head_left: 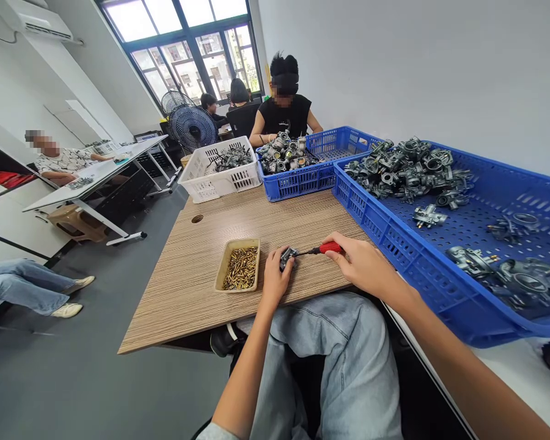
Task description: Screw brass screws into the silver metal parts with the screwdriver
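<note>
My left hand (pixel 275 276) is closed around a small grey metal carburetor (pixel 288 258), held low at the wooden table (pixel 197 263). From the right, my right hand (pixel 355 260) grips the red handle of a screwdriver (pixel 330 247). Its dark shaft points left, and the tip meets the carburetor; the exact contact spot is too small to make out. Just left of my left hand stands a cream tray (pixel 218 278) filled with small brass pieces (pixel 241 269), pointed and jet-like in shape.
To my right, a long blue crate (pixel 380 226) holds piled carburetors (pixel 407 168) and several loose ones. Another blue crate (pixel 297 183) and a white crate (pixel 224 186) with metal parts line the table's far edge. A co-worker (pixel 286 110) sits behind them.
</note>
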The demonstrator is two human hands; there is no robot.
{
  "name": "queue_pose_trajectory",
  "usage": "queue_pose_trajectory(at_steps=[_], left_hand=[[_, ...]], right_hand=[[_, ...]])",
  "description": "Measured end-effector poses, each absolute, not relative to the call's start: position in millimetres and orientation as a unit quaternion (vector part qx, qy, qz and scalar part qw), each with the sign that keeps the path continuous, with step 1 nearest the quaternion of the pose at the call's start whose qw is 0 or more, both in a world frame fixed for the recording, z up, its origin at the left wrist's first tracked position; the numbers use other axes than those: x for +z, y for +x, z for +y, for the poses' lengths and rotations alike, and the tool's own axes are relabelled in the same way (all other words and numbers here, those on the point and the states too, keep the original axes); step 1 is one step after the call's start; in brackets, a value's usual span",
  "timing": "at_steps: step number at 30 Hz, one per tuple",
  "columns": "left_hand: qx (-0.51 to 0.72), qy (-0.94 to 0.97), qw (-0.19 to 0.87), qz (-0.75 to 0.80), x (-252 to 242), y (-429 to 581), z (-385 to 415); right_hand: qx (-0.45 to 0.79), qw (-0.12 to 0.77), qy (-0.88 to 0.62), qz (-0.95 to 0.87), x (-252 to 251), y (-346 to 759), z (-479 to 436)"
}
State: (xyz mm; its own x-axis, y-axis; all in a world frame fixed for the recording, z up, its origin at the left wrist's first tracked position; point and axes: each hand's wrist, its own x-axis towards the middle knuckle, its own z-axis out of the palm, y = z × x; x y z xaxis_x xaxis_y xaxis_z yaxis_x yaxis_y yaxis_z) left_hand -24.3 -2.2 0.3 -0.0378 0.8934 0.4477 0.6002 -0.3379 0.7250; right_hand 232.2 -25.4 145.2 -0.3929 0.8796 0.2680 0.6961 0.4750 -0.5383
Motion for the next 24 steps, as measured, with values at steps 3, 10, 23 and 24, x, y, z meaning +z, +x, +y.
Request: queue_pose_trajectory(at_steps=[3, 10, 23, 24], left_hand=[[0.463, 0.676, 0.159, 0.55, 1, -24, -2], [0.458, 0.679, 0.157, 0.552, -1, -24, -2], [0.454, 0.683, 0.153, 0.551, 0, -25, -2], [0.455, 0.684, 0.151, 0.55, 0, -25, -2]], right_hand=[[0.169, 0.262, -0.481, -0.819, 145, 232, -26], [0.131, 0.217, -0.496, -0.83, 147, 230, -31], [0.06, 0.109, -0.542, -0.831, 154, 211, -50], [0.074, 0.117, -0.538, -0.832, 154, 213, -49]])
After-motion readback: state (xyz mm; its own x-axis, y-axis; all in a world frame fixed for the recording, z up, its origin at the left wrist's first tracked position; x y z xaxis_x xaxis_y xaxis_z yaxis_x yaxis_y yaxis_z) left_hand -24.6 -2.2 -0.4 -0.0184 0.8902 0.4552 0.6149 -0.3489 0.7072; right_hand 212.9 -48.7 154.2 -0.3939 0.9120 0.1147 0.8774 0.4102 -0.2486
